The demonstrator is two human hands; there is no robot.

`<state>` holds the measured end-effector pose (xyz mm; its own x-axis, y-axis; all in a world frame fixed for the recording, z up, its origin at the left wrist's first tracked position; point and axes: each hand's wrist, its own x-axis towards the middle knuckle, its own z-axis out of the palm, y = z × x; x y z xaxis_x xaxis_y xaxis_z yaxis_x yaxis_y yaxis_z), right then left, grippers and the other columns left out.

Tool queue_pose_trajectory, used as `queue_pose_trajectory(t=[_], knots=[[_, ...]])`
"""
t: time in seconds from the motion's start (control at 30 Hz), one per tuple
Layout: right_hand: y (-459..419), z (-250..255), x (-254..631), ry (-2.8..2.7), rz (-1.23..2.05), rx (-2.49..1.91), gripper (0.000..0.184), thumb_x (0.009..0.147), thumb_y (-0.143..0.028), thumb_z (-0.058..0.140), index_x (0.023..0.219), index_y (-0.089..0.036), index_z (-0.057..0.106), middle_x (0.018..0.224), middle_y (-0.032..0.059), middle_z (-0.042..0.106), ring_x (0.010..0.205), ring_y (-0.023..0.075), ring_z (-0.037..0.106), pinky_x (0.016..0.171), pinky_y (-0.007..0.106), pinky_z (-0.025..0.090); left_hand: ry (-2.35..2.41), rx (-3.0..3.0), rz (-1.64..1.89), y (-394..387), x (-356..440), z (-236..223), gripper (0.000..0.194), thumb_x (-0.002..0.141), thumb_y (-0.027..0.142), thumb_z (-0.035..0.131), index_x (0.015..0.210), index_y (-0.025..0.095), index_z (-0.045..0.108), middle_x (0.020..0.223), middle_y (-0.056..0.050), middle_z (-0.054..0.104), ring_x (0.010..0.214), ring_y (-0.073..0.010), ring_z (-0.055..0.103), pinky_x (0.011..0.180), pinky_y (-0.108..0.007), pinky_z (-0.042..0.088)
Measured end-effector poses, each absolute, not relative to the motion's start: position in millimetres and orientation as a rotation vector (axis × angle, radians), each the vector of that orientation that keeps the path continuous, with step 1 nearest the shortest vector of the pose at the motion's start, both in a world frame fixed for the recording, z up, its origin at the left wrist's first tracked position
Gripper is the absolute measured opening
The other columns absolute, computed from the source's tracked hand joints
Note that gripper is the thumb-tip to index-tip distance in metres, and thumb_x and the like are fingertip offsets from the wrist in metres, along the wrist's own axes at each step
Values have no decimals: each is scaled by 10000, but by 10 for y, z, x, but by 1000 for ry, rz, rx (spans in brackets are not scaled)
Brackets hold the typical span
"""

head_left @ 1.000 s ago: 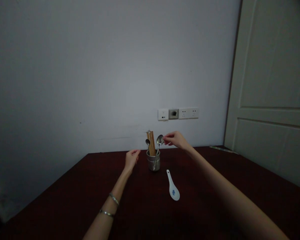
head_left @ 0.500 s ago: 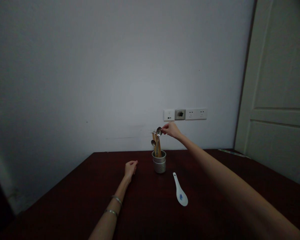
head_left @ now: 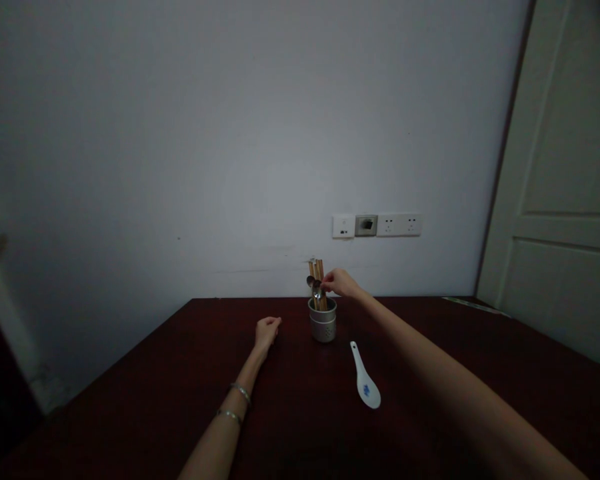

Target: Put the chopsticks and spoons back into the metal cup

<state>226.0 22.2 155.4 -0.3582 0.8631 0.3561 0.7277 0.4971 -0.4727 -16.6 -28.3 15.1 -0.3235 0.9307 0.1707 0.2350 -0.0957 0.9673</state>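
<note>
My right hand [head_left: 341, 283] pinches the bowl of a metal spoon [head_left: 317, 292], whose handle points down into a grey metal utensil holder [head_left: 323, 328]. Wooden chopsticks [head_left: 320, 268] stand upright in that holder, and a second small spoon [head_left: 311, 281] leans among them. To the left of the holder my left hand [head_left: 267, 331] rests on the table with its fingers curled, apart from everything else; nothing shows in it. In front of the holder, slightly right, lies a white soup spoon [head_left: 367, 388] with a blue mark in its bowl.
The dark red table [head_left: 155, 387] runs back to a pale wall [head_left: 260, 167]. Sockets and switch plates [head_left: 399, 225] sit on the wall behind the holder. A light panelled door [head_left: 565, 280] stands at the right. A thin flat strip [head_left: 475, 306] lies along the table's back right edge.
My right hand has lowered the metal spoon deeper into the holder. The left hand stays on the table. The whole view has shifted slightly.
</note>
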Motion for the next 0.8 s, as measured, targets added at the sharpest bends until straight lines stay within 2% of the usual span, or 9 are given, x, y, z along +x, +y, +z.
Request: queue_pose_trajectory(t=[0.4,0.8], knots=[[231,1515,2189,-2190,310,-1394,172,682,-246,572,738,-135,691,666,33,652,570,94,541,503,166,341,1633,1317,1415,-254,-177,114,265,710,372,499,655,120,563,399,69,377,309,-49,300,322,-171,202],[260,1514,2234,-2212,321,-1360,208,680,-301,589,785,-157,694,656,18,647,551,91,539,486,170,352,1642,1279,1417,-314,-139,183,295,694,395,537,623,112,582,389,65,379,317,-42,302,339,-168,219]])
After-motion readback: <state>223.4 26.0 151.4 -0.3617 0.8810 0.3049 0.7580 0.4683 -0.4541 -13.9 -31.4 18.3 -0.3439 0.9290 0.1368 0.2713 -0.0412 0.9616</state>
